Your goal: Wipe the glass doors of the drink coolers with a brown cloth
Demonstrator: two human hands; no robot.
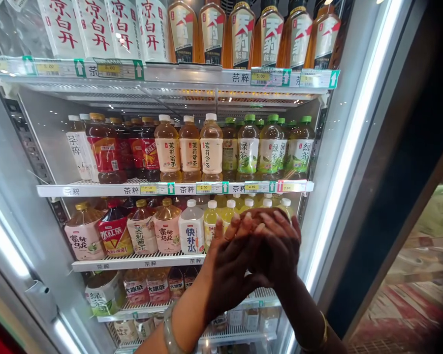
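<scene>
My left hand (pixel 227 265) and my right hand (pixel 278 250) are pressed together in front of the right end of the fridge's third shelf (pixel 140 261). The fingers overlap and point up, and they hide whatever stands behind them. Whether they grip a bottle cannot be told. Just left of my left hand stand yellow drink bottles with white caps (pixel 211 221) and a white bottle with blue lettering (pixel 191 231). A pale bracelet (pixel 169 334) sits on my left wrist and a gold bangle (pixel 323 330) on my right.
The open fridge holds tea bottles with white caps (pixel 190 147) and green caps (pixel 271 147) on the second shelf, and amber bottles (pixel 241 34) on top. A lit door frame (pixel 339 187) runs down the right. Lower shelves (pixel 133 290) hold more bottles.
</scene>
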